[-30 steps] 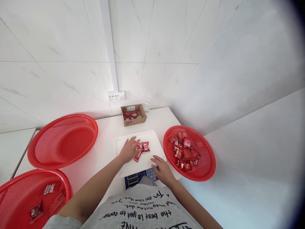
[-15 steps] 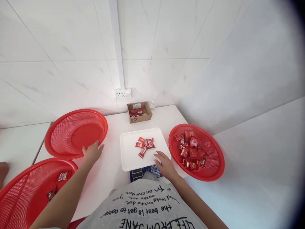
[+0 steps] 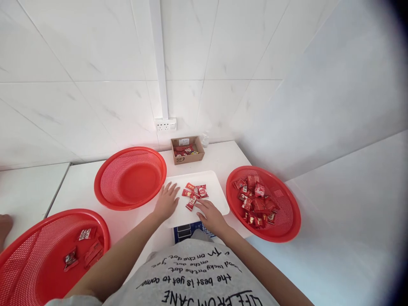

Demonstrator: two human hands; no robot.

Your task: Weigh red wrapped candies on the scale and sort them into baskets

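Several small red-wrapped candies [image 3: 192, 200] lie grouped in the middle of a white tray [image 3: 212, 178], which rests on a blue scale [image 3: 184, 230]. My left hand [image 3: 167, 201] is over the tray's left edge, fingers spread, holding nothing. From the right, my right hand [image 3: 210, 216] reaches over the tray with its fingers extended, the tips close to the lowest candy; whether they touch it I cannot tell. Just left of the tray stands a red plastic basket [image 3: 102, 183] with nothing in it.
A red basket [image 3: 290, 212] to the right holds a pile of red candy packets [image 3: 257, 199]. Another red basket [image 3: 22, 250] at lower left holds a few packets. Behind the tray, a cardboard box [image 3: 190, 158] contains more packets. At far left, another person's bare skin [image 3: 4, 227] shows.
The upper-left basket has shifted right, closer to the tray. My left hand has moved from its rim to the tray's left side. My right hand has moved slightly left toward the candies.
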